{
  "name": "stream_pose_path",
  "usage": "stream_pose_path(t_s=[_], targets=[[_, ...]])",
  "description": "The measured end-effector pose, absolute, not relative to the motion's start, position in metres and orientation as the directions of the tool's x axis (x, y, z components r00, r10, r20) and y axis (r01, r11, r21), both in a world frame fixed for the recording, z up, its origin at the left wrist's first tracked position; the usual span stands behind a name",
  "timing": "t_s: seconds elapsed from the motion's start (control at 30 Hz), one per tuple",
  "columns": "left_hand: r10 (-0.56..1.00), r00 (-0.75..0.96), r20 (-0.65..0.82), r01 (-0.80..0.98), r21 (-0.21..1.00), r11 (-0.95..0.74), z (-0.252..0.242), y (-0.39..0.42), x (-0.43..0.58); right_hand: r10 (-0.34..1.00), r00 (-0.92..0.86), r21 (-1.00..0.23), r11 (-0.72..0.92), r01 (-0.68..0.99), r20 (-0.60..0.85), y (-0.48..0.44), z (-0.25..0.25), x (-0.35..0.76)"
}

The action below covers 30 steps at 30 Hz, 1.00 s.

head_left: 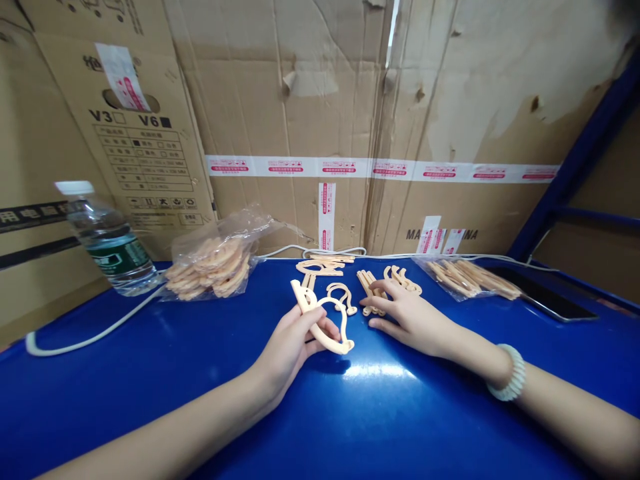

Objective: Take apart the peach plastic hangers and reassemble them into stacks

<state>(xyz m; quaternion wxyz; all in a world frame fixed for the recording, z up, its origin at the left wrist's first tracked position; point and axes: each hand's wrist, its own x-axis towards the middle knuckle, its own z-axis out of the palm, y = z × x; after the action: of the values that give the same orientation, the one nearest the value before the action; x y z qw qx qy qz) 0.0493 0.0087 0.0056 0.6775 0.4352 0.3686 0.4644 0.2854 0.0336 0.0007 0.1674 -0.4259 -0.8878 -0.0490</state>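
My left hand is closed around a beige plastic piece, which looks like part of a folding clothes hanger. The piece has a straight end pointing up and left and a curved loop on its right, and is raised above the blue table. My right hand reaches over a small group of straight beige rods, its fingers apart and the fingertips at the rods. Whether they touch is hard to tell. Between the hands lies a beige hook-shaped piece. Several S-curved pieces lie just behind my right hand.
Flat beige pieces lie at the back. Clear bags of beige parts stand left and right. A water bottle is far left, a dark phone far right. A white cable crosses the blue table; cardboard walls the back.
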Motion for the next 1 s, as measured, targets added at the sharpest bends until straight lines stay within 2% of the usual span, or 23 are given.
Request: stream_pose_path(t_s=[0.13, 0.57, 0.8, 0.9, 1.0], targets=[[0.951, 0.294, -0.098, -0.295, 0.937, 0.188, 0.005, 0.009, 0.049, 0.741, -0.585, -0.073, 0.638, 0.767, 0.331, 0.036, 0.001, 0.287], [0.947, 0.304, -0.099, -0.278, 0.942, 0.188, 0.007, 0.009, 0.048, 0.752, -0.548, 0.011, 0.585, 0.811, 0.367, 0.034, 0.000, 0.287], [0.948, 0.304, -0.093, -0.270, 0.946, 0.179, 0.007, 0.009, 0.048, 0.742, -0.554, -0.058, 0.616, 0.786, 0.377, 0.034, -0.003, 0.286], [0.946, 0.311, -0.090, -0.275, 0.944, 0.180, 0.007, 0.009, 0.049, 0.746, -0.548, -0.043, 0.606, 0.794, 0.378, 0.033, -0.001, 0.285], [0.942, 0.323, -0.090, -0.259, 0.949, 0.180, 0.005, 0.010, 0.049, 0.732, -0.521, -0.045, 0.597, 0.801, 0.438, 0.025, 0.004, 0.280]])
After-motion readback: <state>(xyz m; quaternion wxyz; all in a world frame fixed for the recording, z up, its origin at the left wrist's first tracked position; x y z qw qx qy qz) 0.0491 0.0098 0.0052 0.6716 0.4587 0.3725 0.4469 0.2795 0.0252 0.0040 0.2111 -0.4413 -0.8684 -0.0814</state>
